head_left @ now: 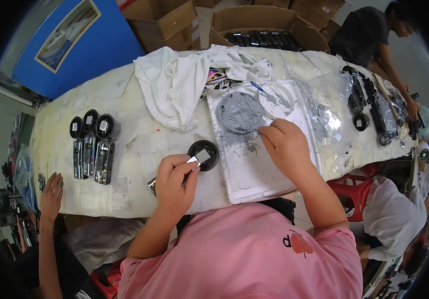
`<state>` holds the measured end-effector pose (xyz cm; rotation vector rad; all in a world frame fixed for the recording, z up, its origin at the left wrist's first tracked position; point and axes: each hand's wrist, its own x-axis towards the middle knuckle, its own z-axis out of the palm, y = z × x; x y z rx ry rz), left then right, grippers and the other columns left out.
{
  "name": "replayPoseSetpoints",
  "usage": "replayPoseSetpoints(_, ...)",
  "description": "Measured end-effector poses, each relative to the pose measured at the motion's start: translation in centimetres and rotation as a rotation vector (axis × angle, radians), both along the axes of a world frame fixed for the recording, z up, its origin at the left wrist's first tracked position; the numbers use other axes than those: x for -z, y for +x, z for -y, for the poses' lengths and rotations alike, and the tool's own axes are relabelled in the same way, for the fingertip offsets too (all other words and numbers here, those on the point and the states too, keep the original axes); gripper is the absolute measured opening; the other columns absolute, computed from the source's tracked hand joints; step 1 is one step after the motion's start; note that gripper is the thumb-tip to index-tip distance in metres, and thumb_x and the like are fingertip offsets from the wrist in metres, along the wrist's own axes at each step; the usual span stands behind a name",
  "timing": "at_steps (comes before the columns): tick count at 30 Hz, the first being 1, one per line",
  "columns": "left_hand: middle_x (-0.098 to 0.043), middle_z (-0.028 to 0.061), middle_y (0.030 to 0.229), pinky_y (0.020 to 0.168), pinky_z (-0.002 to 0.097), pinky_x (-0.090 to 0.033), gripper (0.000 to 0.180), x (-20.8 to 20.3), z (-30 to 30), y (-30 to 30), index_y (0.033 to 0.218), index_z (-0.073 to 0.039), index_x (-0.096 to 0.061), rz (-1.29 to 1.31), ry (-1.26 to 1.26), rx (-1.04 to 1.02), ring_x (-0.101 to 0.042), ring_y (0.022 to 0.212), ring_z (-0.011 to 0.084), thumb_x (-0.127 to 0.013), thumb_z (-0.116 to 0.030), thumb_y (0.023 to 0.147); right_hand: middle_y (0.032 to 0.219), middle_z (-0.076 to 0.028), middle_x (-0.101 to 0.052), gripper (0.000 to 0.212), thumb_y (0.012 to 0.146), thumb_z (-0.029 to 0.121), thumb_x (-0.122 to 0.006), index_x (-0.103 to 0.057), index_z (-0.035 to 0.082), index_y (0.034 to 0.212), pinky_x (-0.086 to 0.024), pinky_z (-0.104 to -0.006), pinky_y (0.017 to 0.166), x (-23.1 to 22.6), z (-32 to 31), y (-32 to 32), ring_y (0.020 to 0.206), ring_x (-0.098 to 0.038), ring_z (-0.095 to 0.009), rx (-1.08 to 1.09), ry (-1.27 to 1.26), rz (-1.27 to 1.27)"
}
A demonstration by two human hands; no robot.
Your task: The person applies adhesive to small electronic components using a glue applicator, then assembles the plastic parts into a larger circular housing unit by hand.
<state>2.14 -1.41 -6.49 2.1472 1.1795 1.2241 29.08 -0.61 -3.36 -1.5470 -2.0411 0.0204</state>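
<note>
Device (211, 163) apparently diagonal, head (194, 148) up-right

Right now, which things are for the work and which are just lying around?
Probably for work:
black round part by the left hand
grey paste by the right hand
white tray
silvery squares
black devices

Probably just around:
white cloth
red stool

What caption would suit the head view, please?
Left hand at a round black part, right hand beside thick grey paste.

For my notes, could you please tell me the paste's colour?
The paste near the right hand is grey, best seen in the head view.
</note>
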Motion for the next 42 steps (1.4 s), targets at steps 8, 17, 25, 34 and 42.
replayPoseSetpoints(8, -0.059, 0.0136, 0.098, 0.071, 0.0307, -0.048, 0.022, -0.7, 0.3, -0.6, 0.096, -0.001, -0.065, -0.094, 0.010, -0.014, -0.060, 0.084, 0.0256, -0.067, 0.008, 0.076, 0.074, -0.012, -0.062, 0.012, 0.081, 0.013, -0.069, -0.072, 0.001, 0.086, -0.048, -0.0344, 0.062, -1.4, 0.0, -0.2, 0.069, -0.062, -0.027, 0.006, -0.333, -0.333)
replayPoseSetpoints(17, -0.063, 0.0147, 0.097, 0.072, 0.0356, -0.049, 0.034, 0.7, 0.4, -0.5, 0.101, -0.002, -0.059, 0.106, -0.036, -0.048, -0.061, 0.086, 0.0299, -0.074, 0.004, 0.071, 0.069, -0.008, -0.059, 0.015, 0.084, 0.007, -0.068, -0.071, 0.000, 0.098, -0.042, -0.0292, 0.055, -1.3, 2.6, -3.8, 0.059, -0.053, -0.017, -0.085, -0.313, -0.706)
replayPoseSetpoints(25, -0.065, 0.0142, 0.095, 0.080, 0.0363, -0.050, 0.033, 1.5, 0.6, -0.3, 0.099, -0.002, -0.055, 0.209, -0.084, -0.105, -0.063, 0.086, 0.0283, -0.077, 0.000, 0.074, 0.073, -0.009, -0.059, 0.030, 0.077, -0.002, -0.068, -0.067, 0.002, 0.107, -0.043, -0.0318, 0.054, 1.5, 3.4, -6.8, 0.060, -0.055, -0.023, -0.328, -0.009, -0.473)
replayPoseSetpoints(34, -0.065, 0.0137, 0.098, 0.084, 0.0394, -0.049, 0.033, 1.5, 0.6, -0.1, 0.099, -0.003, -0.053, 0.320, -0.154, -0.089, -0.063, 0.087, 0.0299, -0.075, 0.002, 0.074, 0.074, -0.009, -0.058, 0.027, 0.074, -0.005, -0.070, -0.068, 0.001, 0.100, -0.042, -0.0338, 0.052, 0.0, 3.4, -4.3, 0.060, -0.054, -0.024, -0.318, 0.066, -0.332)
replayPoseSetpoints(42, -0.063, 0.0011, 0.106, 0.101, 0.0524, -0.027, 0.024, -1.5, -1.4, 1.6, 0.097, -0.011, -0.064, -0.302, 0.208, -0.060, -0.054, 0.107, 0.0247, -0.068, -0.007, 0.074, 0.072, -0.009, -0.058, 0.016, 0.081, -0.001, -0.068, -0.070, 0.000, 0.097, -0.040, -0.0274, 0.049, -0.5, 3.4, -2.5, 0.054, -0.052, -0.017, -0.022, -0.009, -0.493)
